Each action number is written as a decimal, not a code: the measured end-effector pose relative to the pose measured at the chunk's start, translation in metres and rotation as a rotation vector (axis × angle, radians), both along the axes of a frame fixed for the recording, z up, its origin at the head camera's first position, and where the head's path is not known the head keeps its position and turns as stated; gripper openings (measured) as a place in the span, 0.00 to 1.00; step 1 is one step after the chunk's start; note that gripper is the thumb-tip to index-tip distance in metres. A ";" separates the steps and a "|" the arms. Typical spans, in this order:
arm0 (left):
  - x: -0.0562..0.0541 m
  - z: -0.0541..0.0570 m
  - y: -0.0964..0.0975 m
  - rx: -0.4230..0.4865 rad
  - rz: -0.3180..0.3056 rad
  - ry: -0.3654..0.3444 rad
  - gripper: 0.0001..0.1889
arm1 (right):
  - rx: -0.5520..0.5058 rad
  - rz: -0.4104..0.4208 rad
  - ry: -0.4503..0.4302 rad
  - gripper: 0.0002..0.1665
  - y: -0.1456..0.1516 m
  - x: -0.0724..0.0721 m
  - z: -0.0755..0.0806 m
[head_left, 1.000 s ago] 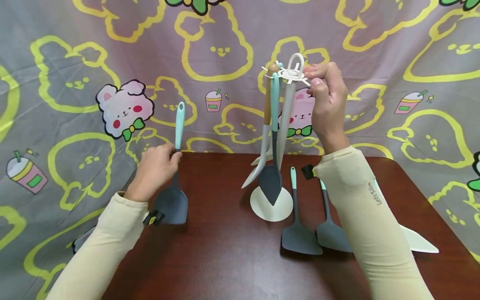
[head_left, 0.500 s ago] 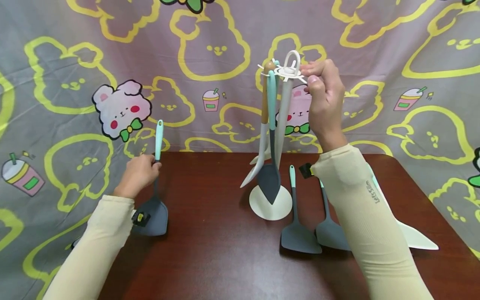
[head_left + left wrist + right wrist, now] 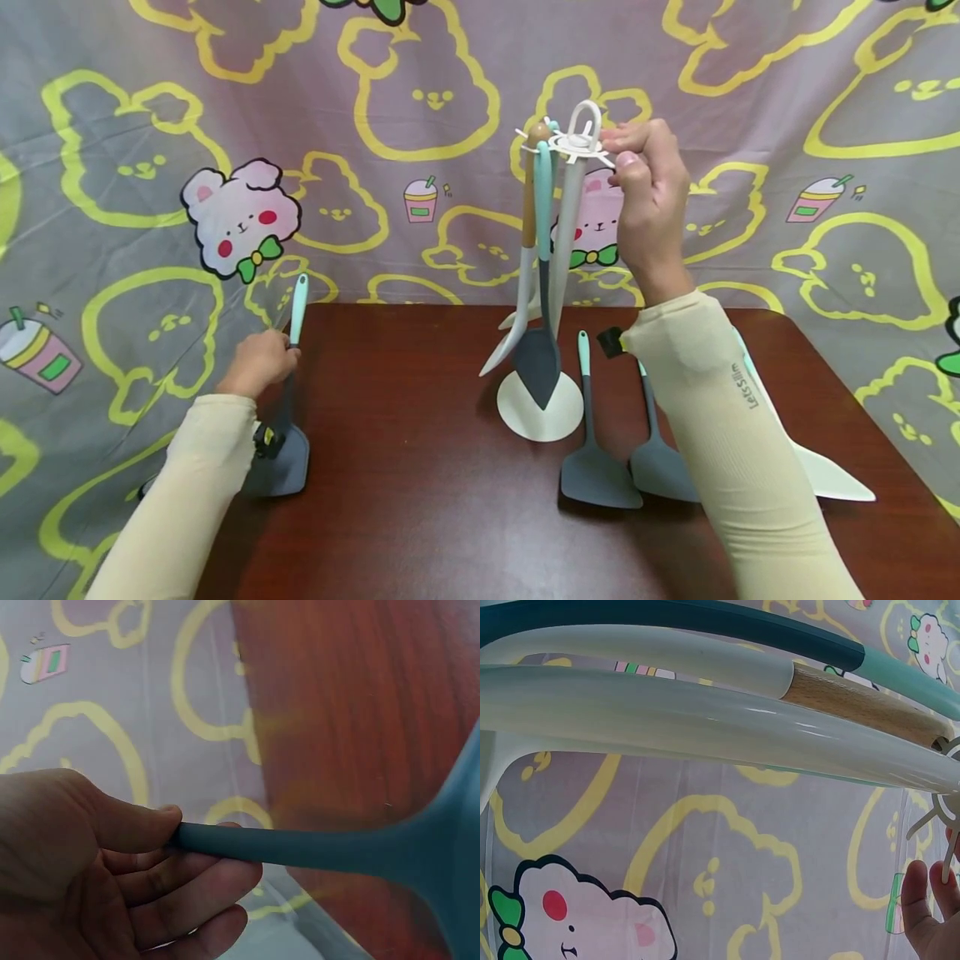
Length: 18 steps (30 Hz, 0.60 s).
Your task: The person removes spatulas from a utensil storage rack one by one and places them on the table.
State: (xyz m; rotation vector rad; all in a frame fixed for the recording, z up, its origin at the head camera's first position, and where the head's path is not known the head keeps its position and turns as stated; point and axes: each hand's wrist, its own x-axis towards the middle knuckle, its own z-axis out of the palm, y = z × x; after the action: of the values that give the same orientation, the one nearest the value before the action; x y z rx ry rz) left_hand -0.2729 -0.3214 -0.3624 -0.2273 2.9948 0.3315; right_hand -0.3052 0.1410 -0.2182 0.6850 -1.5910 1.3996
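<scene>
Pinching a matte, broad-bladed spatula (image 3: 322, 852)

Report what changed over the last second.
The left grip carried its gray spatula farther left and lower in the head view. Nothing was newly grasped or released. The right grip still holds the white rack by its top; the hanging utensils and spatulas on the table stayed put.

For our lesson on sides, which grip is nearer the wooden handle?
The person's right. The right grip holds the white rack, just right of the wooden handle; the left grip is well to its left, on a spatula.
</scene>
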 end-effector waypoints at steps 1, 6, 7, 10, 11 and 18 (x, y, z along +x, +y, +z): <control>0.000 -0.003 -0.002 -0.008 -0.002 -0.004 0.16 | 0.000 0.000 -0.001 0.26 0.000 0.000 0.000; 0.001 -0.016 -0.008 0.005 0.034 0.003 0.16 | -0.005 0.001 -0.023 0.24 -0.001 0.001 -0.001; 0.001 -0.019 -0.008 0.014 0.047 0.002 0.16 | -0.005 0.001 -0.029 0.24 -0.001 0.001 -0.001; 0.002 -0.027 -0.011 0.013 0.076 0.016 0.16 | -0.010 -0.002 -0.041 0.23 -0.003 0.001 -0.002; 0.001 -0.030 -0.012 0.014 0.082 0.022 0.16 | -0.014 -0.003 -0.040 0.23 -0.003 0.001 -0.002; -0.005 -0.047 -0.015 0.040 0.141 0.029 0.18 | -0.012 0.002 -0.015 0.25 -0.002 0.002 -0.001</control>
State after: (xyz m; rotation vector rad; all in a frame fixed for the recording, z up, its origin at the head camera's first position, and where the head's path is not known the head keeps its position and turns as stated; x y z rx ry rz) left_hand -0.2782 -0.3362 -0.4095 -0.4350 3.0043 0.4125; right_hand -0.3036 0.1393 -0.2196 0.6706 -1.5927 1.4172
